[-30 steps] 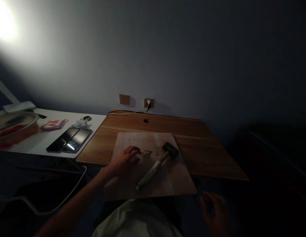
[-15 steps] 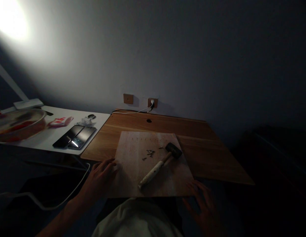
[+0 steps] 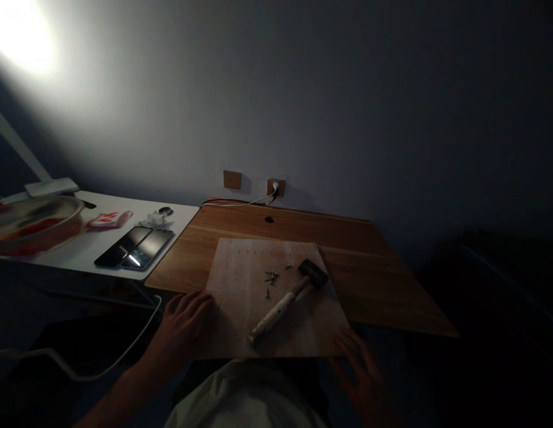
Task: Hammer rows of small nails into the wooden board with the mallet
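Note:
A pale square wooden board [image 3: 236,315] lies before me, its near edge over my lap. My left hand [image 3: 182,324] grips the board's left edge, fingers bent over the top. At the lower right corner, my right hand [image 3: 360,368] holds the edge with fingers apart; it is dim and its thumb is partly hidden. A mallet [image 3: 276,312] with a black head and a worn whitish handle lies diagonally on the board. Left of its head sits a small pile of screws [image 3: 271,277], with one loose screw [image 3: 267,293] nearer me and another [image 3: 289,267] farther right.
Under the board is a brown wooden tabletop [image 3: 369,285]. On the white table [image 3: 187,217] at left are two dark phones [image 3: 136,248], a red-and-white packet [image 3: 109,220], crumpled plastic [image 3: 157,220] and a round clear container [image 3: 44,223]. A white cable [image 3: 142,336] hangs near my left arm.
The loose nearer screw has turned and shifted right and toward me. The farther screw has shifted slightly too. Both hands stay at the board's edges, and the mallet has barely moved.

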Available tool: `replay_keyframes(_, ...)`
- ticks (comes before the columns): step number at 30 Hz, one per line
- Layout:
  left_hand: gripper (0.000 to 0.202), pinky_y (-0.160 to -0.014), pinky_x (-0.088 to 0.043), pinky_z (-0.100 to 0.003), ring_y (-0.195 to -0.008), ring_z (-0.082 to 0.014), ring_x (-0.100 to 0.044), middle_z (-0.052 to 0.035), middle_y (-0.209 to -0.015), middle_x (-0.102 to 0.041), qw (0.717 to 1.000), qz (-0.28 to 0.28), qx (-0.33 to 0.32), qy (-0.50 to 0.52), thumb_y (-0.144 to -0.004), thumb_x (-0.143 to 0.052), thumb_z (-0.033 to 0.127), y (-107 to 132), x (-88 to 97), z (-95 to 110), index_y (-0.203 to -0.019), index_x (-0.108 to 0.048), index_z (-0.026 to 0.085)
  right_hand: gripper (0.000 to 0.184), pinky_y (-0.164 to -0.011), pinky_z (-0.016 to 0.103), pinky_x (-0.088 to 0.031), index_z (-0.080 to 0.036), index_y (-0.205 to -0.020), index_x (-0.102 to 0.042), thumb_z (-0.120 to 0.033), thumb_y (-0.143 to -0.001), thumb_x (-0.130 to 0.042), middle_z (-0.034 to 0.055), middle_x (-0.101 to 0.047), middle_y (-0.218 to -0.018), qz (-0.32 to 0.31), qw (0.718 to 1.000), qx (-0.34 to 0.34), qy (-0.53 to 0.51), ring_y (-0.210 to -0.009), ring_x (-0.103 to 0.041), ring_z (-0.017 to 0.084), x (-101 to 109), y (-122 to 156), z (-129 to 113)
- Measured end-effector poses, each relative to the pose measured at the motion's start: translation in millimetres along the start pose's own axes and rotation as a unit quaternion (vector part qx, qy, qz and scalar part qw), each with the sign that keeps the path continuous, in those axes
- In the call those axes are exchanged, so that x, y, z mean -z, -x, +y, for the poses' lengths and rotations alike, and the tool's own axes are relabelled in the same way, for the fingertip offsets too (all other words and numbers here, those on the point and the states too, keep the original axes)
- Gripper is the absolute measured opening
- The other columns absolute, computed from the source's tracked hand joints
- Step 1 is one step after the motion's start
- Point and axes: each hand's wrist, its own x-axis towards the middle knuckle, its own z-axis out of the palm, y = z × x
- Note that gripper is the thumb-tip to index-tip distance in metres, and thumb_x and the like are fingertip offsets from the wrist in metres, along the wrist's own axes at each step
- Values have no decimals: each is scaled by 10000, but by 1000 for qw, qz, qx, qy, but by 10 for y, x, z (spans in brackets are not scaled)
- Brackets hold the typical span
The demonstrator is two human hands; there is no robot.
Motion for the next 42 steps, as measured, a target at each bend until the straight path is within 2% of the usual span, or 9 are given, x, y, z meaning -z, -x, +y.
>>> replay_keyframes(5, 307, -1080, -380, -568, -1291, -359, -586, -107, -1379, -677, 999, -4, 15, -40, -982, -530, 277, -27, 7, -56, -1262, -654, 259, 369, -885, 489, -646, -268, -1270, -680, -508, -1044, -513, 117, -697, -1253, 6, 1000, 24, 2, -1123, -699, 299, -80, -121, -95)
replay_keyframes(10, 390, -1097, -394, -612, -1351, -386, -545, -134, -1440, -638, 995, -5, 50, -85, -1005, -474, 384, -36, -13, -275, -1337, -619, 240, 349, -893, 530, -617, -241, -1220, -702, -486, -1040, -530, 131, -709, -1219, 20, 999, 33, 4, -1103, -671, 321, -255, -437, -357)
replay_keyframes(16, 464, -1096, -419, -625, -1418, -422, -483, -205, -1522, -543, 983, -9, 121, -138, -1021, -406, 431, -18, -1, -563, -1320, -642, 167, 281, -990, 548, -590, -208, -1259, -691, -313, -1023, -580, 140, -676, -1315, -60, 998, 17, -31, -1202, -625, 338, -463, -859, -801)
replay_keyframes(21, 431, -1123, -417, -595, -1471, -383, -429, -154, -1493, -583, 980, -33, 136, -139, -1020, -400, 370, 54, -12, -810, -1328, -656, 209, 393, -1080, 498, -556, -250, -1338, -658, -215, -947, -658, 115, -608, -1451, -113, 992, 27, -58, -1322, -588, 320, -607, -1006, -1054)
replay_keyframes(26, 420, -1107, -430, -608, -1460, -383, -442, -167, -1507, -563, 976, -16, 165, -143, -1017, -425, 355, 80, -42, -946, -1341, -644, 203, 444, -1068, 491, -573, -272, -1390, -615, -227, -948, -635, 124, -579, -1480, -97, 993, 47, -48, -1337, -594, 325, -752, -963, -1050)
replay_keyframes(29, 406, -1059, -431, -675, -1460, -426, -425, -145, -1491, -580, 976, -40, 150, -149, -997, -406, 235, 79, -16, -985, -1283, -693, 264, 462, -1061, 485, -580, -281, -1419, -587, -241, -960, -615, 126, -560, -1501, -94, 994, 42, -47, -1341, -598, 327, -809, -936, -1004)
replay_keyframes(32, 440, -1062, -432, -666, -1470, -420, -409, -143, -1485, -580, 976, -47, 150, -150, -970, -407, 158, 90, 9, -1017, -1275, -701, 276, 477, -1075, 466, -574, -292, -1441, -563, -253, -968, -612, 111, -553, -1516, -93, 993, 40, -61, -1361, -587, 319, -826, -936, -992)
replay_keyframes(37, 349, -1094, -445, -578, -1507, -363, -365, -139, -1488, -573, 977, -33, 168, -124, -989, -471, 250, 106, 11, -1043, -1272, -676, 255, 465, -1068, 494, -580, -279, -1431, -568, -241, -969, -608, 131, -569, -1504, -89, 992, 49, -71, -1357, -592, 327, -791, -982, -1043)
replay_keyframes(42, 383, -1056, -457, -600, -1471, -388, -408, -128, -1485, -568, 973, -48, 187, -129, -973, -441, 227, 86, 26, -1015, -1269, -678, 280, 469, -1101, 488, -558, -284, -1424, -580, -211, -961, -599, 101, -560, -1524, -112, 988, 35, -99, -1403, -550, 312, -728, -1010, -1074)
